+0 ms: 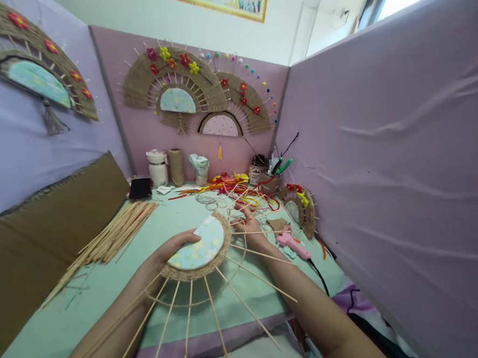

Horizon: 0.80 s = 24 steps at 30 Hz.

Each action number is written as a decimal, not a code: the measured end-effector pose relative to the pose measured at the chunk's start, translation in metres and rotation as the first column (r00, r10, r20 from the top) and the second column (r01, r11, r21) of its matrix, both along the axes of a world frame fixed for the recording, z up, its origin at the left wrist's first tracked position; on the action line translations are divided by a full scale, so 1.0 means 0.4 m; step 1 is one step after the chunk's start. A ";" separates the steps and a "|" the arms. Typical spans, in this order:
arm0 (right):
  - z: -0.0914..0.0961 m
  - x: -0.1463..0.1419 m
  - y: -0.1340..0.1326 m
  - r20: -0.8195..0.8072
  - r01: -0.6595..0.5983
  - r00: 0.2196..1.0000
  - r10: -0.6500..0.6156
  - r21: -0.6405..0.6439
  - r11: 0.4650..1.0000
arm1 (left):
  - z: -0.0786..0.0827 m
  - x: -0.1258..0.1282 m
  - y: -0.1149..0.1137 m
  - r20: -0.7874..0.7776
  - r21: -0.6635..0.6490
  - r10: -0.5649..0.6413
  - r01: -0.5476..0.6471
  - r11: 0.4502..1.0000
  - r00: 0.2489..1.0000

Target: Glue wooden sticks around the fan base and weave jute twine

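A half-round fan (198, 245) of pale blue patterned fabric has a woven twine rim (226, 244), with thin wooden sticks (190, 322) fanning out from it. My left hand (177, 245) grips its straight side, thumb on the fabric and the other fingers hidden behind. Beyond the rim, my right hand (247, 224) is among the upper right sticks, its fingers bent round a strand of twine. That loose twine (201, 301) curves across the lower sticks and up to my right hand. Exactly how the fingertips pinch it is too small to tell.
A bundle of sticks (112, 232) lies left by a cardboard sheet (56, 239). A pink glue gun (294, 245) with a black cord rests right, near a small finished fan (303, 207). Behind are coloured pipe cleaners (223, 188), a twine spool (176, 166) and a white jar (158, 168).
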State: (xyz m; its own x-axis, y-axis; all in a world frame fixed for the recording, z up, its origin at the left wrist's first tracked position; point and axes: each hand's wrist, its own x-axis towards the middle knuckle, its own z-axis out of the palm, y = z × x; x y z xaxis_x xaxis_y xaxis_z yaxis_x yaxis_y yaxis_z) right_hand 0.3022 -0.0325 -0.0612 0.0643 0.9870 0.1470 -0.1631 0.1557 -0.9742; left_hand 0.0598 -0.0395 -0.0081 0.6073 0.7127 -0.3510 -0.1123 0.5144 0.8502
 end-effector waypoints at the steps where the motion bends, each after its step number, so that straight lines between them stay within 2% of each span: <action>1: -0.002 -0.005 -0.003 0.009 -0.056 0.998 0.056 -0.011 0.998 | 0.000 0.001 -0.002 0.003 0.005 -0.015 0.015 1.000 1.000; 4: -0.007 -0.022 -0.008 0.017 -0.150 0.989 0.149 0.024 0.988 | -0.001 0.002 -0.005 0.012 0.019 -0.055 0.055 0.998 0.998; 7: -0.007 -0.034 -0.002 0.015 -0.152 0.988 0.151 0.079 0.985 | 0.000 0.003 -0.005 0.002 0.021 -0.060 0.060 0.998 0.998; 10: -0.003 -0.027 0.009 0.106 -0.021 0.994 0.009 0.109 0.994 | 0.003 0.003 -0.003 -0.012 0.013 -0.017 0.017 1.000 1.000; 12: 0.002 -0.008 0.016 0.162 0.184 0.964 -0.212 0.172 0.968 | 0.003 0.002 0.001 -0.009 0.001 0.018 -0.018 1.000 1.000; 14: 0.010 0.021 0.019 0.148 0.414 0.876 -0.459 0.257 0.873 | 0.002 0.001 0.006 0.001 -0.015 0.046 -0.046 0.999 0.999; 16: 0.017 0.052 0.019 0.105 0.582 0.758 -0.644 0.335 0.741 | 0.000 0.001 0.010 0.003 -0.024 0.065 -0.065 0.998 0.998; 18: 0.021 0.077 0.019 0.079 0.678 0.642 -0.762 0.405 0.613 | -0.001 0.000 0.013 -0.007 -0.021 0.074 -0.074 0.997 0.997; 19: 0.021 0.085 0.019 0.085 0.700 0.600 -0.795 0.426 0.573 | -0.001 0.000 0.014 -0.015 -0.016 0.076 -0.076 0.997 0.997; 20: 0.020 0.091 0.020 0.104 0.708 0.574 -0.812 0.435 0.556 | -0.001 -0.001 0.016 -0.024 -0.007 0.080 -0.080 0.997 0.997; 22: 0.012 0.093 0.024 0.166 0.691 0.575 -0.801 0.427 0.584 | 0.000 -0.004 0.019 -0.044 0.020 0.096 -0.095 0.995 0.994; 24: 0.000 0.090 0.031 0.235 0.629 0.641 -0.731 0.386 0.675 | 0.004 -0.009 0.021 -0.058 0.060 0.131 -0.128 0.990 0.990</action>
State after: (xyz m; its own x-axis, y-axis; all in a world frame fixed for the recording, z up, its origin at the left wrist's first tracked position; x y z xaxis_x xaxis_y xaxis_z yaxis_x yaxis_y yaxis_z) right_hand 0.3382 -0.0202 -0.0612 0.5972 0.6046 0.5271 0.4226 0.3213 -0.8474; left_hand 0.0561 -0.0312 -0.0065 0.4874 0.8036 -0.3417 -0.1216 0.4499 0.8847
